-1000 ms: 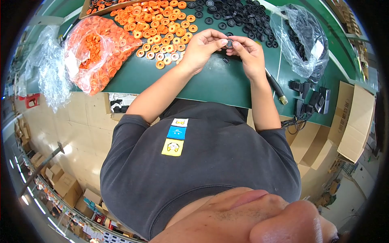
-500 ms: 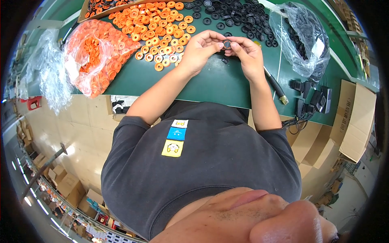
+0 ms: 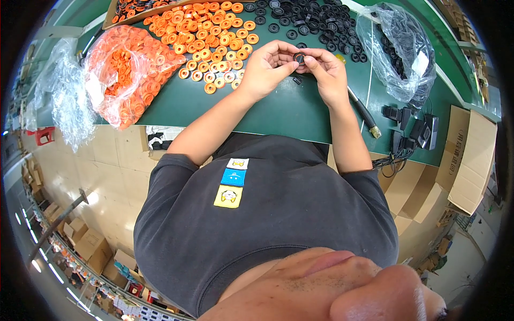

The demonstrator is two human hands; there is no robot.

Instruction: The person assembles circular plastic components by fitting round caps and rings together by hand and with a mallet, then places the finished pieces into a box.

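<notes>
Pinched between both hands over the green table is a small black round cap [image 3: 299, 58]. My left hand [image 3: 266, 68] grips it from the left with thumb and fingers. From the right, my right hand [image 3: 327, 73] holds the same piece, its thumb on the cap. A tiny black piece [image 3: 296, 80] lies on the table just below the hands. Loose orange rings [image 3: 211, 64] spread out to the left of my left hand, and a pile of black round caps [image 3: 326, 24] lies beyond my right hand.
A clear bag of orange parts [image 3: 126, 75] lies at the left, a clear bag with black parts [image 3: 401, 59] at the right. A black-handled tool [image 3: 365, 113] rests beside my right forearm. Black power adapters [image 3: 423, 131] with cables sit near the right edge, by a cardboard box [image 3: 471, 155].
The black cap has tilted slightly between my fingers, and the left thumb has shifted a little toward the right. Everything else stays where it was.
</notes>
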